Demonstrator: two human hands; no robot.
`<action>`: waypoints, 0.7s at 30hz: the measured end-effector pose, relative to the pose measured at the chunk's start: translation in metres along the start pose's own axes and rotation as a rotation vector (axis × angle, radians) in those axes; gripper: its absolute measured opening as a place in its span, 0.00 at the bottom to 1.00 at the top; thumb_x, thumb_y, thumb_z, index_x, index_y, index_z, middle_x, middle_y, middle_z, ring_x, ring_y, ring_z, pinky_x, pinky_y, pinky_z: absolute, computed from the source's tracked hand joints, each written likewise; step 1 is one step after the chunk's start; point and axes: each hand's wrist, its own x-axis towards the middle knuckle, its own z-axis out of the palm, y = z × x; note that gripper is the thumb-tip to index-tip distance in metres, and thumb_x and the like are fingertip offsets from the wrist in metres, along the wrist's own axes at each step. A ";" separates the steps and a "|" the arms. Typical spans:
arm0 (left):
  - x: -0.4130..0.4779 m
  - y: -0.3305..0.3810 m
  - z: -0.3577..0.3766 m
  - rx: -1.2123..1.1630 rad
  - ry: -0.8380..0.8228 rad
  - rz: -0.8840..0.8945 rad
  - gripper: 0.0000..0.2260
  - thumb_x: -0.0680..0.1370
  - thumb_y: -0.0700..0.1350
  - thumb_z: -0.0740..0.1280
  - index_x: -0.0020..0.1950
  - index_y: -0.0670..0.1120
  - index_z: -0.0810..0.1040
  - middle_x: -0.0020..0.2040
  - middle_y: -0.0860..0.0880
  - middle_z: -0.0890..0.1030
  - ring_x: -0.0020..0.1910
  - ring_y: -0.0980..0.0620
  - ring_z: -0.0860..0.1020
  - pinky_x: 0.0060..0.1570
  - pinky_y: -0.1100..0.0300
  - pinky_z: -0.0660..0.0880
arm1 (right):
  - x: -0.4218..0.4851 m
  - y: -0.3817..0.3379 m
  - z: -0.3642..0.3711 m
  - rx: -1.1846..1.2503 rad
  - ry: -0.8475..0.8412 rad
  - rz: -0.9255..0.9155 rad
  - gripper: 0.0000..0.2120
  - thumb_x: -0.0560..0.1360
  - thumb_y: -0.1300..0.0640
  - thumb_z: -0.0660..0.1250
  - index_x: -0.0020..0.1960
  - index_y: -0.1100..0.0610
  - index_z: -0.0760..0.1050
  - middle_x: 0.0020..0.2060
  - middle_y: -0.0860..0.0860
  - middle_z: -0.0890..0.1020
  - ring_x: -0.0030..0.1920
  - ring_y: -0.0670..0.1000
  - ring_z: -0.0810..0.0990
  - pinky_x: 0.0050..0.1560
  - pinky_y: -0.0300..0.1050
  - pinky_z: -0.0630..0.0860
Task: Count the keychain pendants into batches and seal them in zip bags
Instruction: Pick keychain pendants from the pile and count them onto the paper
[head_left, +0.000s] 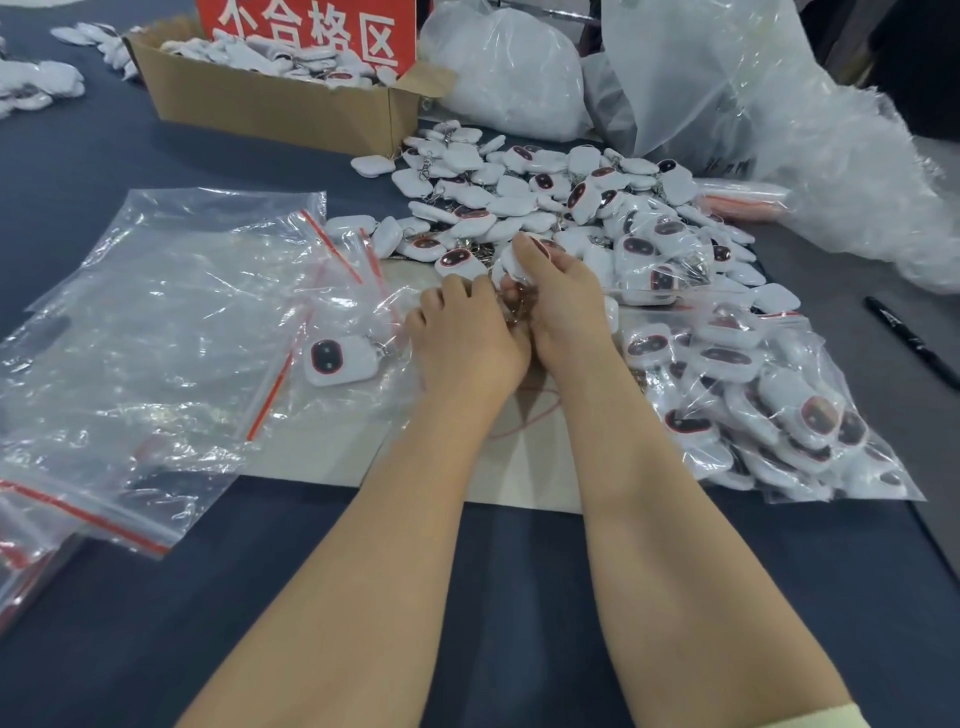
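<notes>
A heap of white keychain pendants (561, 202) with dark red-rimmed faces lies on the table beyond my hands. My right hand (558, 296) grips a white pendant (519, 257) at the heap's near edge. My left hand (462, 338) sits knuckles up beside it, fingers curled on pendants and rings between the two hands; what it holds is mostly hidden. Empty clear zip bags (171, 332) with red seals lie to the left, one pendant (340, 358) resting among them. A filled zip bag (769, 410) lies to the right.
A cardboard box (270, 104) of pendants with a red sign stands at the back left. Large crumpled plastic bags (727, 93) fill the back right. A black marker (909, 340) lies at the right. A pale sheet (405, 457) lies under my hands on the dark table.
</notes>
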 end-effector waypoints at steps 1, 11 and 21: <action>0.000 0.000 0.000 -0.001 0.000 0.001 0.20 0.76 0.51 0.63 0.66 0.46 0.70 0.64 0.43 0.70 0.65 0.41 0.65 0.62 0.49 0.61 | 0.000 0.000 0.000 0.002 -0.016 -0.007 0.07 0.76 0.59 0.69 0.50 0.61 0.73 0.34 0.52 0.76 0.28 0.47 0.75 0.30 0.41 0.74; 0.000 0.001 0.000 -0.023 0.012 0.008 0.16 0.75 0.49 0.62 0.62 0.45 0.72 0.62 0.44 0.72 0.63 0.41 0.67 0.60 0.50 0.62 | 0.000 -0.003 0.000 0.241 -0.055 0.027 0.02 0.77 0.64 0.66 0.46 0.60 0.74 0.38 0.53 0.80 0.37 0.48 0.81 0.36 0.38 0.79; 0.001 0.001 0.000 -0.044 0.013 -0.001 0.15 0.76 0.50 0.63 0.61 0.46 0.72 0.62 0.45 0.72 0.63 0.41 0.67 0.61 0.50 0.61 | -0.003 -0.001 -0.001 0.101 -0.138 -0.091 0.05 0.77 0.65 0.66 0.45 0.57 0.74 0.38 0.52 0.82 0.40 0.47 0.82 0.43 0.37 0.79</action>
